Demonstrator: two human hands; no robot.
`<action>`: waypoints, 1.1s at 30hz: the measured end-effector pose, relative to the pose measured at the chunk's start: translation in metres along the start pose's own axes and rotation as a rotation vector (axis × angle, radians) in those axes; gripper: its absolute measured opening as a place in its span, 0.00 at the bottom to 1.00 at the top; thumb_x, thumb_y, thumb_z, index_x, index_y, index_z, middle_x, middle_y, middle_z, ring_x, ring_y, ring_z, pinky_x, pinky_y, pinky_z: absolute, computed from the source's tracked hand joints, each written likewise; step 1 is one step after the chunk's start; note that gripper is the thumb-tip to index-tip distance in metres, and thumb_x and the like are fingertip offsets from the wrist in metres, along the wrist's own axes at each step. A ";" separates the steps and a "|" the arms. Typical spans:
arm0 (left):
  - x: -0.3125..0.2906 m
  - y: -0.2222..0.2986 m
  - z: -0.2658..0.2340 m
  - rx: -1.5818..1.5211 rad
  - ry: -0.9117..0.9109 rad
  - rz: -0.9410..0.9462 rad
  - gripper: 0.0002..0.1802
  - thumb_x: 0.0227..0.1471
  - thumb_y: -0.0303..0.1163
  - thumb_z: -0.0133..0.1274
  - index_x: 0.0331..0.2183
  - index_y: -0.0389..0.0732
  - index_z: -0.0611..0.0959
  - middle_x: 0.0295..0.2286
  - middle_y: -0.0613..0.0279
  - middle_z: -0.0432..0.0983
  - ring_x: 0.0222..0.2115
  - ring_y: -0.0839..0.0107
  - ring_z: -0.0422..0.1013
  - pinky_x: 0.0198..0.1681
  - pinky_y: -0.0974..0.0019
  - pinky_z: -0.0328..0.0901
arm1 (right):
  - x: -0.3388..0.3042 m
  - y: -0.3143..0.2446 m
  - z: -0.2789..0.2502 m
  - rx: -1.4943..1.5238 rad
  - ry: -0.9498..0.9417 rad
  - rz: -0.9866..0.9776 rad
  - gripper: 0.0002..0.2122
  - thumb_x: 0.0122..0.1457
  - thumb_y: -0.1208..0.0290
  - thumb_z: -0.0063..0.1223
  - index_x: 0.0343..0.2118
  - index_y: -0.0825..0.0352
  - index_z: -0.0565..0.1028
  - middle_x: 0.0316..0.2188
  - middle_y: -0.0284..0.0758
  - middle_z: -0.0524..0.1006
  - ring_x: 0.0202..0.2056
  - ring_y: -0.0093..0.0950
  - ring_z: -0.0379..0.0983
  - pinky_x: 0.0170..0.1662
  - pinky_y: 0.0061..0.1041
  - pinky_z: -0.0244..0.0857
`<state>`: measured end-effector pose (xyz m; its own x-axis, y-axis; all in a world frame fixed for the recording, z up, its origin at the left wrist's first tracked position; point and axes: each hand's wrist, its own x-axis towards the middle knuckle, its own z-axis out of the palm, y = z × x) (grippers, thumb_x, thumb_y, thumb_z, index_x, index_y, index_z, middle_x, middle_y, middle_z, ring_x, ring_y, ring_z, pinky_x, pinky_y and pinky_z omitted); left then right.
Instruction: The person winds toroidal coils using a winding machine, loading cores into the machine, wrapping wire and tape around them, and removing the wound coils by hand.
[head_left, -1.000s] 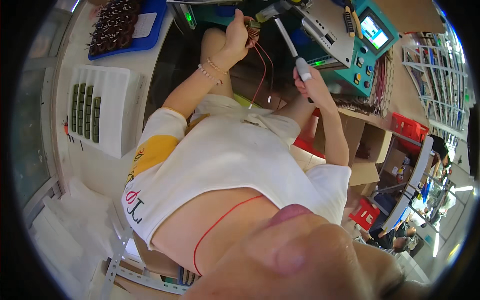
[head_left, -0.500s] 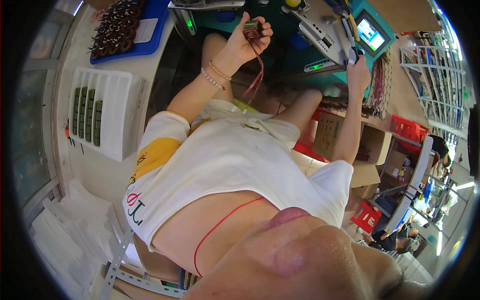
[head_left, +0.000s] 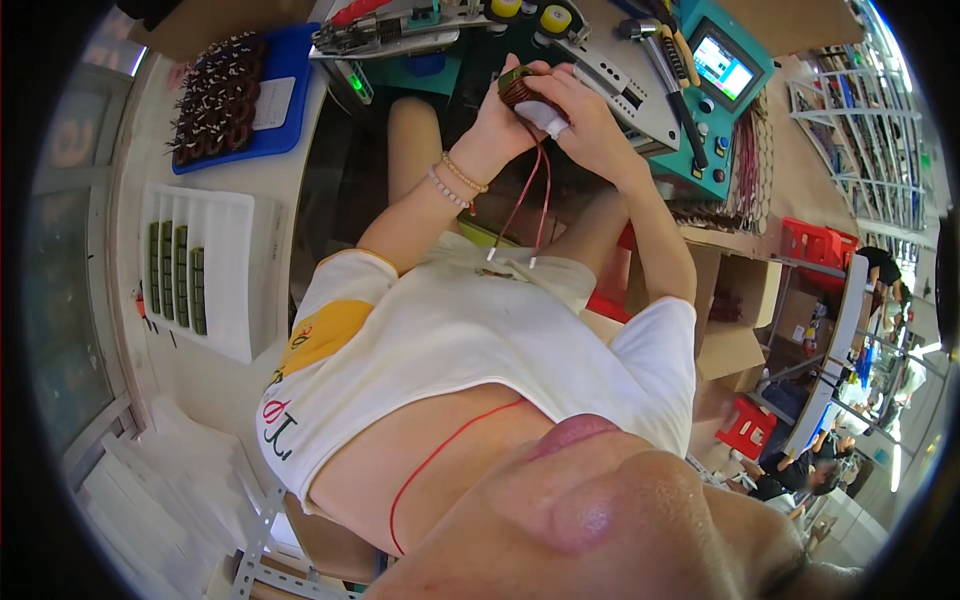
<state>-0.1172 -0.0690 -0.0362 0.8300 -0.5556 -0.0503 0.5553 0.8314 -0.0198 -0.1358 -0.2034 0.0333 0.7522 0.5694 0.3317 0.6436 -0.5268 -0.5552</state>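
Both my hands meet in front of the machine, around a wire-wound ring coil with a green core and dark reddish windings. My left hand, with bead bracelets at the wrist, is closed round the coil from the left. From the other side my right hand presses its fingers onto the coil. A white covering shows at its thumb and partly hides the windings. Two long reddish wire leads with pale tips hang from the coil over my lap.
Ahead stands a teal machine with a lit screen and a metal plate; a black-handled hammer lies there. At left are a blue tray of wound coils and a white foam tray with green cores. Cardboard boxes stand at right.
My right hand has left the hammer handle and come left onto the coil. My left hand still holds the coil, now slightly lower in the picture. The view has shifted a little.
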 end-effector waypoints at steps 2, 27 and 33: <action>0.004 0.010 0.002 0.185 0.210 0.092 0.21 0.64 0.50 0.43 0.34 0.44 0.80 0.37 0.59 0.78 0.42 0.65 0.73 0.50 0.58 0.66 | 0.010 0.008 -0.004 0.017 0.077 -0.124 0.17 0.52 0.80 0.53 0.47 0.66 0.74 0.39 0.43 0.74 0.41 0.45 0.72 0.44 0.36 0.67; -0.076 0.265 0.087 1.109 -0.043 0.974 0.31 0.67 0.46 0.39 0.13 0.43 0.62 0.12 0.67 0.55 0.15 0.74 0.52 0.23 0.68 0.54 | 0.110 0.076 -0.003 -0.810 -0.015 0.102 0.18 0.50 0.72 0.55 0.46 0.55 0.77 0.38 0.36 0.79 0.45 0.37 0.74 0.55 0.50 0.53; -0.072 0.257 0.091 1.110 -0.005 1.005 0.31 0.66 0.45 0.41 0.12 0.44 0.64 0.11 0.68 0.57 0.14 0.75 0.52 0.21 0.69 0.53 | 0.099 0.087 0.005 -0.708 -0.012 0.158 0.16 0.52 0.70 0.56 0.46 0.55 0.78 0.38 0.37 0.79 0.46 0.37 0.74 0.58 0.54 0.51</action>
<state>-0.0297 0.1833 0.0533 0.8785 0.2251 0.4215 -0.4778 0.4255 0.7686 -0.0054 -0.1895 0.0136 0.8446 0.4575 0.2782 0.4677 -0.8833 0.0325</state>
